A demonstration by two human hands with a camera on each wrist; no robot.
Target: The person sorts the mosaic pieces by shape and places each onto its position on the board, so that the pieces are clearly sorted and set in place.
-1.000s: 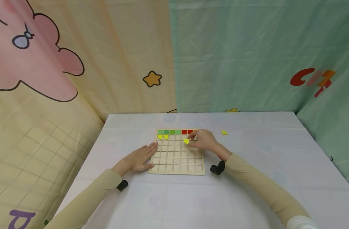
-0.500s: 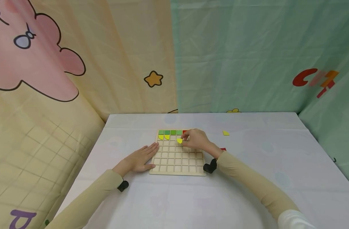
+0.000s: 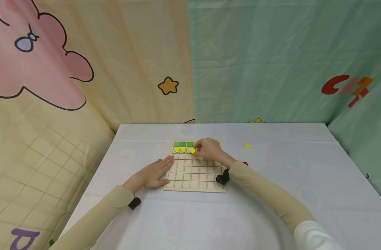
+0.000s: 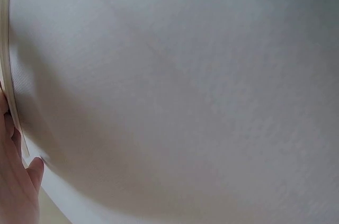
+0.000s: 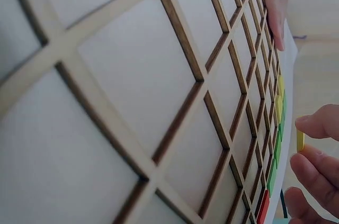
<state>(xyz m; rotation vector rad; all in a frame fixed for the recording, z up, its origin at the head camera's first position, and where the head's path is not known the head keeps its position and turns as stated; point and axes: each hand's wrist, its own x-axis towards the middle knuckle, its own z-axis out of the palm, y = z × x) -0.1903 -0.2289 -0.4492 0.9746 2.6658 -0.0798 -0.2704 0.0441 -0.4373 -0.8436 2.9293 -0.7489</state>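
A wooden grid board (image 3: 187, 176) lies on the table. My left hand (image 3: 153, 173) rests with extended fingers on its left edge; the left wrist view shows only part of this hand (image 4: 18, 181). Above the second row, thumb and finger of my right hand (image 3: 210, 149) pinch a yellow rounded tile (image 3: 192, 151), seen edge-on as a thin yellow tile (image 5: 300, 135) in the right wrist view. Two yellow quarter-circle tiles (image 3: 182, 149) sit at that row's left end. Green square tiles (image 3: 183, 144) fill cells of the top row; my right hand hides the red ones there, but a red tile (image 5: 263, 206) shows in the right wrist view.
Right of the board, a loose yellow tile (image 3: 247, 145) lies on the white-covered table (image 3: 271, 139). A red tile (image 3: 245, 163) is partly hidden behind my right sleeve. Printed curtains (image 3: 256, 62) hang behind the table, and black devices (image 3: 223, 177) are strapped at the wrists.
My right hand has carried the yellow tile leftward over the board and slightly toward the top row. The red tile near my right sleeve has come more into view. My left hand stays put.
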